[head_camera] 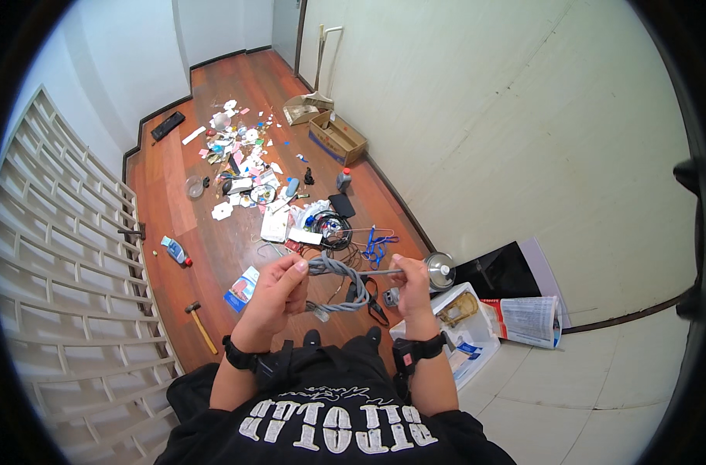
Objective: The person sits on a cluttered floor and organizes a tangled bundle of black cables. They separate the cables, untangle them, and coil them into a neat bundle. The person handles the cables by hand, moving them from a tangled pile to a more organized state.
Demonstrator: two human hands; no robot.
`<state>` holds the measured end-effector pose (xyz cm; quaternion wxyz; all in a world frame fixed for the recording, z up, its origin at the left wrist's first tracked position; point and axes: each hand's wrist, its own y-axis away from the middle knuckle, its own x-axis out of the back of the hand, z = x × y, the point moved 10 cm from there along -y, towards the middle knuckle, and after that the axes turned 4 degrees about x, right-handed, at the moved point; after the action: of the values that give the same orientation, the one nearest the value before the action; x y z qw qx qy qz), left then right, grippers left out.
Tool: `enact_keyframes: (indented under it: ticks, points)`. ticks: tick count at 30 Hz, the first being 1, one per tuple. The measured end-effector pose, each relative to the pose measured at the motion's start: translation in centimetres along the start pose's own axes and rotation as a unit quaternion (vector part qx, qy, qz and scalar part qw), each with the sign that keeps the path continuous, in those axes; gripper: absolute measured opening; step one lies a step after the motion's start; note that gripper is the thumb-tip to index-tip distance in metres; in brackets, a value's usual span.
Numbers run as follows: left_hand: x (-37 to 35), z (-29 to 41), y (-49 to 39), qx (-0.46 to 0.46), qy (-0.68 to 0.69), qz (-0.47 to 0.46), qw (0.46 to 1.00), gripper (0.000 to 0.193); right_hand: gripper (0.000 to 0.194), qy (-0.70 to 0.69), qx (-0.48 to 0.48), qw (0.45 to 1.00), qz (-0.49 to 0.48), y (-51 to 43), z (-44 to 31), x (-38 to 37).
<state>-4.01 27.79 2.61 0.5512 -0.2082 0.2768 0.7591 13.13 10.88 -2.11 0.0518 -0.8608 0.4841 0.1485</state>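
Observation:
A grey cable (353, 285) is wound into a loop, its strands wrapped around one another, and hangs between both hands above the floor. My left hand (283, 283) grips the loop's left side, thumb on top. Pinched in my right hand (411, 285) is a straight length of the same cable, drawn out to the right of the loop. A clear plastic plug (321, 315) shows at the lower side of the loop. Below the hands lie a black strap (379, 311) and a blue strap (377, 247).
A litter of paper scraps (245, 151) covers the wooden floor ahead, with a black cable coil (336, 229) nearer. At right stand a white foam box (480, 354) and a pot lid (440, 271). A hammer (203, 331) and a blue bottle (177, 251) lie left, beside a white lattice (85, 261).

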Motion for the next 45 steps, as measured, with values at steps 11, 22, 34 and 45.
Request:
enact_keyframes:
  ticks: [11, 22, 34, 45]
  points:
    - [1.6, 0.5, 0.4, -0.056, 0.041, 0.064, 0.996, 0.027, 0.044, -0.208, -0.124, 0.97, 0.013, 2.1, -0.9, 0.8]
    - [5.5, 2.6, -0.4, -0.204, -0.152, 0.216, 0.943, 0.018, 0.021, -0.435, -0.196, 0.869, -0.132, 4.4, -4.0, -6.1]
    - [2.0, -0.5, -2.4, -0.178, -0.037, 0.185, 0.966, 0.025, 0.016, 0.245, 0.214, 0.943, -0.071, 3.1, -6.1, -10.1]
    - [0.2, -2.5, -2.5, -0.11, 0.101, 0.125, 0.981, 0.029, 0.028, 0.221, 0.305, 0.926, -0.033, 4.1, -4.8, -9.4]
